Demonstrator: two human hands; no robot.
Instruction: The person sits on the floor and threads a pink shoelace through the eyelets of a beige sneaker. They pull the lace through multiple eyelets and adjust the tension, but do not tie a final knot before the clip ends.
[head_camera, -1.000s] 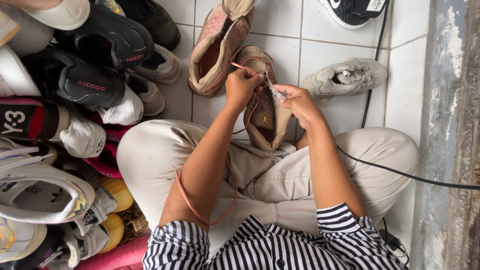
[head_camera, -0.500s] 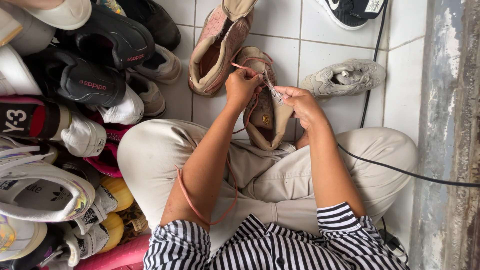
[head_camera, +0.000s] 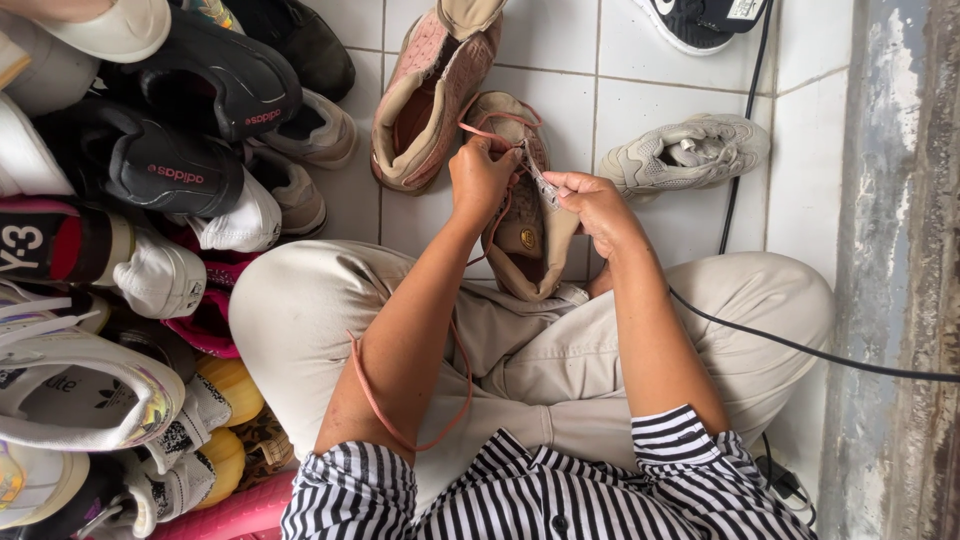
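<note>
Matt tan suede-like shoe (head_camera: 522, 225) w/ woven pink lace (head_camera: 420, 420); glossy white floor tiles (head_camera: 640, 60).

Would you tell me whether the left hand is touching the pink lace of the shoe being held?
Touching. The head view shows the left hand pinching the pink lace at the top of the tan shoe, with no gap between fingers and lace.

A white tiled floor (head_camera: 640, 60) with grey grout lines is carrying everything. A pink suede sneaker (head_camera: 430, 95) is lying at twelve o'clock, a pale grey mesh sneaker (head_camera: 690, 152) at two, and a heap of black and white trainers (head_camera: 150, 180) is crowding nine o'clock. A thin black cable (head_camera: 745, 140) is trailing, seemingly loose, down the right.
</note>
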